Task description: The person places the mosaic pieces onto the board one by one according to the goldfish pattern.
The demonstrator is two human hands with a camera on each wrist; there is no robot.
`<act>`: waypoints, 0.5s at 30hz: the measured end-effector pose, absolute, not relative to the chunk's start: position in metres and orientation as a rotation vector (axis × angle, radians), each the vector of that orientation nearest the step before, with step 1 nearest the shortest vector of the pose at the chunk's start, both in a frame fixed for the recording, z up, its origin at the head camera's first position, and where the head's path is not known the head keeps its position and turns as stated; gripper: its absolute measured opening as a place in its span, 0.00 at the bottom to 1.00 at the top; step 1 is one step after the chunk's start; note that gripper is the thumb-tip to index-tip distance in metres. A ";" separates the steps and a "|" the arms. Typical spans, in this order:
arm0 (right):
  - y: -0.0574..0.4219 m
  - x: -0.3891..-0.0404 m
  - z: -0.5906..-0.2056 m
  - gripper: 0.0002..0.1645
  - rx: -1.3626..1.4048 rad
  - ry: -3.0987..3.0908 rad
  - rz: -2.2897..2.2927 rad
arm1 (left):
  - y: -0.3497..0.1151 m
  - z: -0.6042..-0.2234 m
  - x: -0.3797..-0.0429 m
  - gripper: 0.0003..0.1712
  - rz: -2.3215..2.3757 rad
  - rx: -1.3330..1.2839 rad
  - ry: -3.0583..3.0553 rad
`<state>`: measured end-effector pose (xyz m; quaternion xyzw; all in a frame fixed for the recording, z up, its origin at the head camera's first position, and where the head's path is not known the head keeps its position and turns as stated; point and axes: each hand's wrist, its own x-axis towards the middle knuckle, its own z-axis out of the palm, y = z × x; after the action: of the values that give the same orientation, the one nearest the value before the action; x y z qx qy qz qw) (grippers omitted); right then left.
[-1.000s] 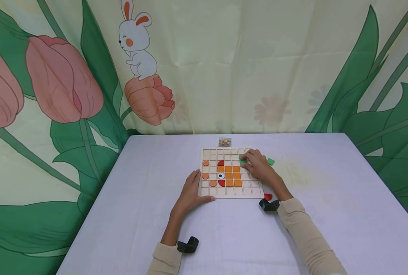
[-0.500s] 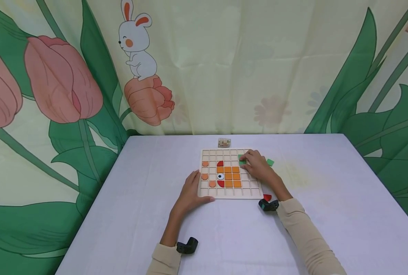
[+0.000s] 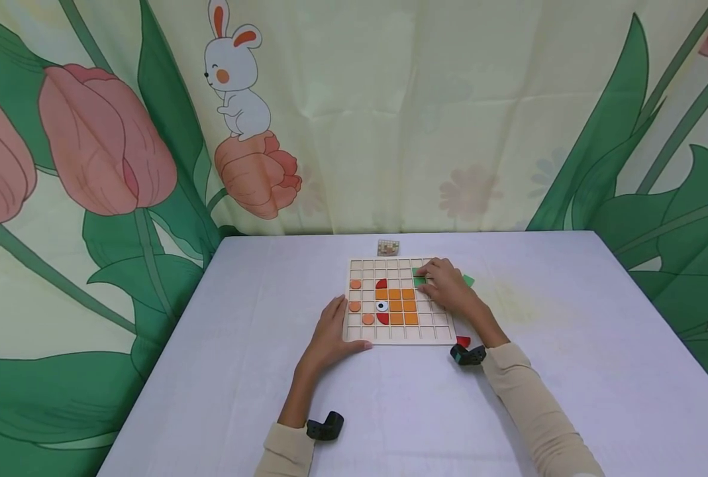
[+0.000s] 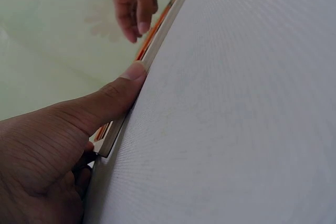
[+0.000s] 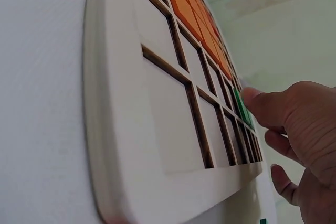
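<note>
My left hand (image 3: 328, 328) holds the near left corner of a pale wooden grid board (image 3: 398, 336). Its thumb (image 4: 134, 72) lies on the front edge, with the fingers along the left side. Over the board's far right part, my right hand (image 3: 447, 289) pinches at a green tile (image 5: 242, 107); the thumb touches it, while the index fingertip is hidden in the right wrist view. Orange square tiles (image 3: 396, 306), red quarter-round tiles (image 3: 382, 283), an eye tile (image 3: 382, 306) and orange round pieces (image 3: 355, 284) sit in the grid.
Another green piece (image 3: 469, 281) lies right of the board, partly behind the right hand. A red piece (image 3: 463, 341) rests by the near right corner. Beyond the far edge stands a small patterned block or card (image 3: 388, 248). A white cloth covers the table (image 3: 222, 371).
The view shifts very slightly. Both hands stay in place, the right one at the green tile and the left one at the board's corner.
</note>
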<state>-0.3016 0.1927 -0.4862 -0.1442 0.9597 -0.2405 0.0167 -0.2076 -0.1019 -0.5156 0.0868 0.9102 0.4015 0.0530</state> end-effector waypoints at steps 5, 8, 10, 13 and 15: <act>0.199 -0.300 -0.483 0.23 -0.373 3.014 -0.741 | -0.101 -0.515 -0.207 0.70 1.220 0.262 2.769; 0.208 -0.296 -0.479 0.22 -0.328 3.030 -0.750 | -0.101 -0.516 -0.207 0.70 1.217 0.261 2.766; 0.215 -0.294 -0.477 0.21 -0.304 3.037 -0.757 | -0.100 -0.516 -0.207 0.70 1.218 0.263 2.765; 0.226 -0.291 -0.475 0.21 -0.248 3.030 -0.789 | -0.101 -0.516 -0.207 0.70 1.224 0.264 2.762; 0.233 -0.290 -0.475 0.22 -0.225 3.037 -0.786 | -0.101 -0.516 -0.208 0.70 1.230 0.261 2.762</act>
<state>-0.2898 0.2334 -0.4748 -0.0717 0.9656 -0.2499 -0.0017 -0.2078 -0.1007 -0.5159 0.0857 0.9089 0.4046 0.0532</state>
